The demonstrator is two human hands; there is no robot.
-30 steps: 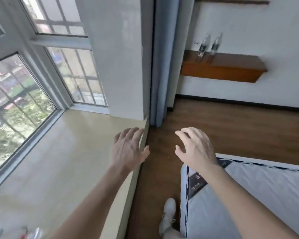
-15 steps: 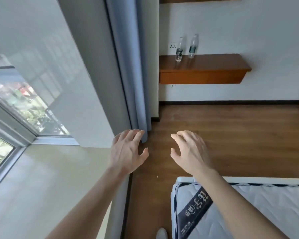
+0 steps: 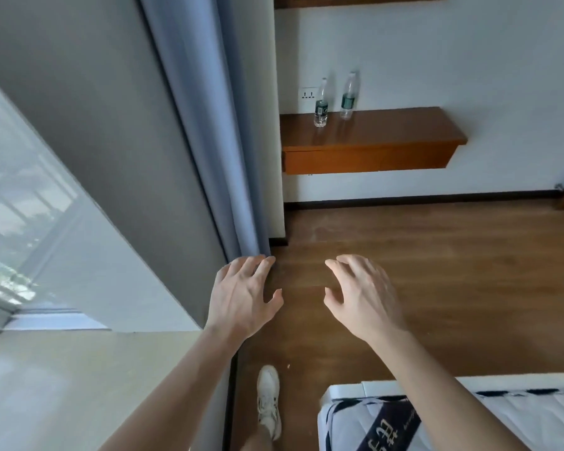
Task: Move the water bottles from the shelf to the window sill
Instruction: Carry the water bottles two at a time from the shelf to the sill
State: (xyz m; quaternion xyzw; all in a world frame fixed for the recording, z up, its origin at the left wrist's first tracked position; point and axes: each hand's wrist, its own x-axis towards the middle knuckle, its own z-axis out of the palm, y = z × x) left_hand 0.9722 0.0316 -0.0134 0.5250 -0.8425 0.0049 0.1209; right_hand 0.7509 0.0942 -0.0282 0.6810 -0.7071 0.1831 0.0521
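Two water bottles (image 3: 320,105) on shelf (image 3: 388,131), far from left hand (image 3: 241,302), right hand (image 3: 365,299)

White wall (image 3: 436,60), brown wood floor (image 3: 453,271), blue curtain (image 3: 209,125), daylit window (image 3: 10,255) left, mattress (image 3: 518,418) lower right.

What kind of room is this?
Probably a bedroom. There is a mattress at the lower right, a long blue curtain beside a big window, and a wooden wall shelf.
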